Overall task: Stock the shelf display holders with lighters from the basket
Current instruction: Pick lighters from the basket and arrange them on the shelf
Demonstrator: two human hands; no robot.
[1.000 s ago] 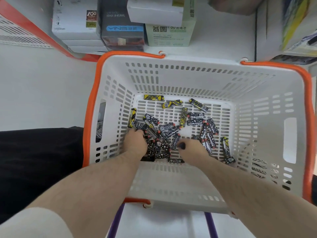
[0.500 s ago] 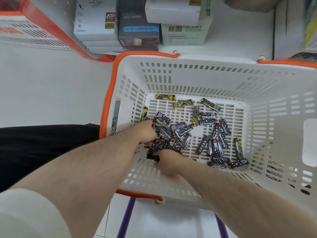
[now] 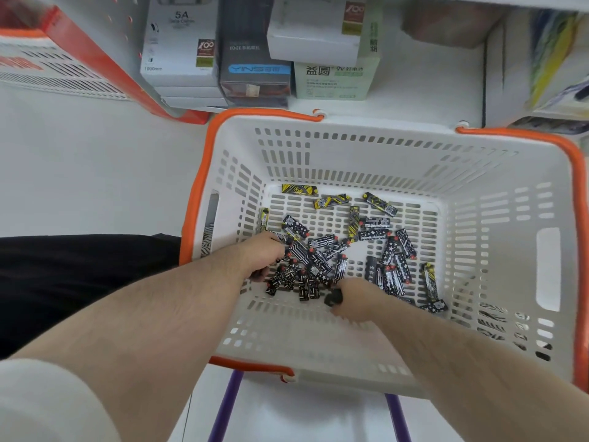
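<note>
The small flat rectangular lighters [image 3: 322,250], glossy black with white or yellow printed patterns and red caps, lie loose and crisscrossed on the floor of the white slotted plastic basket with an orange rim [image 3: 204,173]; none has reached a display holder, and no holder is in view. The left hand [image 3: 266,255] is curled down into the thickest cluster at the basket's left, fingers bent among the lighters, apparently gathering several, though what it actually holds is hidden beneath the knuckles. The right hand [image 3: 353,301] is clenched round a dark lighter [image 3: 333,296] whose end pokes out by the thumb, near the basket's front wall. Working both hands at once likely serves to collect a batch before turning to the shelf. Beyond the basket stand stacked cardboard product boxes [image 3: 255,68], matte white, grey and pale green. Purple metal bars [image 3: 228,406] show beneath the basket.
</note>
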